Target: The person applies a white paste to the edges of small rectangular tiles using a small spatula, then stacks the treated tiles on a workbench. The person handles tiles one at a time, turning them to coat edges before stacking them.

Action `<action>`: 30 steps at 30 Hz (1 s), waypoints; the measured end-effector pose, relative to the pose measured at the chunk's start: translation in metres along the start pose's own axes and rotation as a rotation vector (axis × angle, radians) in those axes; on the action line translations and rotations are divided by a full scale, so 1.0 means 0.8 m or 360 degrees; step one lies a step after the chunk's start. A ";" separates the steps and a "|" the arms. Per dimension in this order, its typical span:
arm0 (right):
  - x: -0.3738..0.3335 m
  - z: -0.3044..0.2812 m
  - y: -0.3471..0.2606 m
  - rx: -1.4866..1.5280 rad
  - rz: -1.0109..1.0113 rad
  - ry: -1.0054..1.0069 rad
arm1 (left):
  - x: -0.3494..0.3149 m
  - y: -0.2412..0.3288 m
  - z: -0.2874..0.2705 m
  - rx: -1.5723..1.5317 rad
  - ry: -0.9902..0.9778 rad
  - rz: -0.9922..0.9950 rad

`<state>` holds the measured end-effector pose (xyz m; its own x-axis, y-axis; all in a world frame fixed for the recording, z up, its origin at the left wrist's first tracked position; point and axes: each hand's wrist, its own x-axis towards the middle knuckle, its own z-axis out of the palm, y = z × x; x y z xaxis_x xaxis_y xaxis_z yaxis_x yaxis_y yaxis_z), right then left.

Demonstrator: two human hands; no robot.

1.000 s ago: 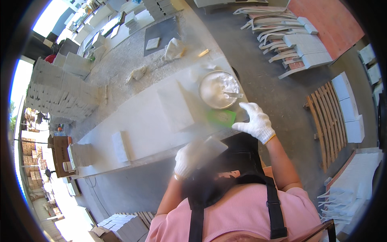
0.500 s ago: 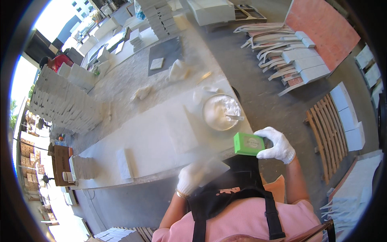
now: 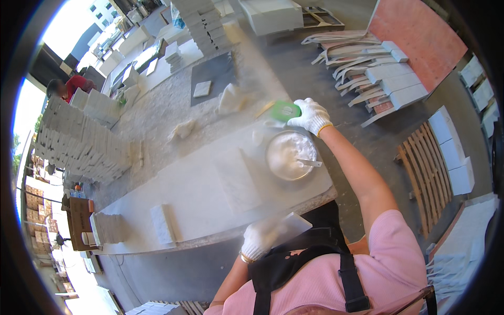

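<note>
My right hand, in a white knit glove, is stretched far out over the table's right edge and grips a green block with a round pale mark. My left hand, gloved too, holds a white tile at the front edge, close to my apron. Between the hands stands a round bowl of white paste, with a scraper lying in it. A pale flat slab lies left of the bowl. Beside the green block are a light wooden strip and a crumpled white cloth.
Tall stacks of white tiles stand on the table's left side, with a small tile stack at the front left. A person in red is behind them. Pallets and strapped white blocks stand on the right.
My right hand has carried the green block from near my body forward and left, past the bowl. My left hand with the tile has shifted slightly right.
</note>
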<state>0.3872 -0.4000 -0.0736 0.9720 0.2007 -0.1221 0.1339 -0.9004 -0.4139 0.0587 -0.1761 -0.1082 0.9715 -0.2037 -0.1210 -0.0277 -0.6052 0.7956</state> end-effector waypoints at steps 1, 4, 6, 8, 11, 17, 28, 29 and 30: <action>0.003 0.003 0.002 -0.0004 -0.0017 -0.0108 | 0.000 0.001 -0.001 0.0000 -0.0014 -0.0009; 0.001 0.015 0.022 0.0056 -0.0206 -0.0071 | 0.004 0.004 -0.002 0.0229 -0.0091 -0.0062; -0.011 0.020 0.049 0.0236 -0.0167 0.0113 | 0.008 0.007 -0.001 0.0328 -0.0071 -0.0037; -0.036 0.025 0.076 0.0574 -0.0047 0.0355 | 0.012 0.010 0.000 0.0340 -0.0032 -0.0042; -0.092 0.033 0.096 0.1102 0.0058 0.0055 | 0.020 0.014 -0.003 0.0113 0.0114 0.0086; -0.146 0.045 0.072 0.1521 0.0178 -0.0267 | 0.040 0.039 0.000 0.0044 0.0136 -0.0152; -0.171 0.041 0.070 0.1606 0.0078 -0.0296 | 0.056 0.060 0.012 -0.0196 0.0176 -0.0217; -0.172 0.040 0.071 0.1538 0.0048 -0.0269 | 0.056 0.060 0.012 -0.0164 0.0146 -0.0287; -0.172 0.039 0.072 0.1349 -0.0018 -0.0113 | 0.056 0.060 0.011 -0.0257 0.0153 -0.0261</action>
<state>0.2548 -0.4674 -0.1086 0.9532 0.2575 -0.1585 -0.0737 -0.3104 -0.9478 0.0986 -0.2212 -0.0809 0.9781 -0.0339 -0.2053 0.1625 -0.4917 0.8555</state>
